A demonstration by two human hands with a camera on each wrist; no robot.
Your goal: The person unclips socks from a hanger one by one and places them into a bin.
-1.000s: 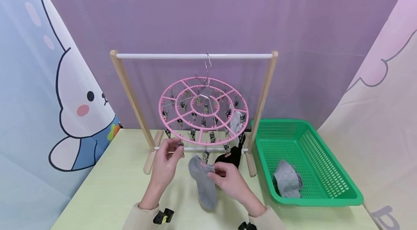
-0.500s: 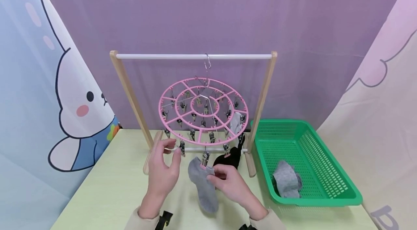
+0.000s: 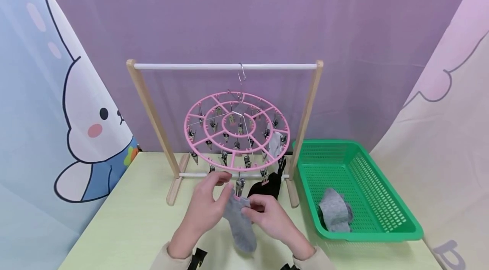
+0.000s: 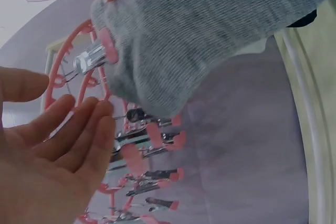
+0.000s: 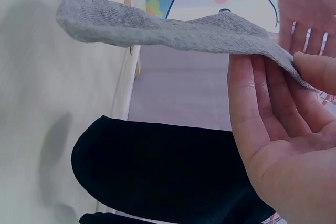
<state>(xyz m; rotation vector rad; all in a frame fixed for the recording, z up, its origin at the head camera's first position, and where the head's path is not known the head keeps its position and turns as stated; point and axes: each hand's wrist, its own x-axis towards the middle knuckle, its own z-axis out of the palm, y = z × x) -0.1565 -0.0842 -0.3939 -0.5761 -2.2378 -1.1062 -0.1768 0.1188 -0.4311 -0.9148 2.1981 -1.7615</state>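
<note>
A grey sock point(image 3: 241, 227) hangs from a metal clip point(image 3: 239, 187) with pink tips at the near edge of the round pink hanger point(image 3: 234, 169). My right hand point(image 3: 272, 217) pinches the sock's cuff at its right side, thumb on top and fingers beneath, as the right wrist view shows. Beside the sock's other edge, my left hand point(image 4: 63, 145) has its fingers spread loosely, close to the clip and holding nothing. Just behind the right hand hangs a black sock point(image 3: 270, 186), clipped to the same hanger.
A wooden stand with a white bar point(image 3: 183, 66) carries the hanger, which bears several other clips. A light grey piece of cloth point(image 3: 275, 144) hangs at its back right. On the right, a green basket point(image 3: 382, 237) contains a grey sock point(image 3: 336, 210).
My left hand has let go of a clip at the left and moved right, to the grey sock's edge. My right hand keeps its pinch on the cuff.
</note>
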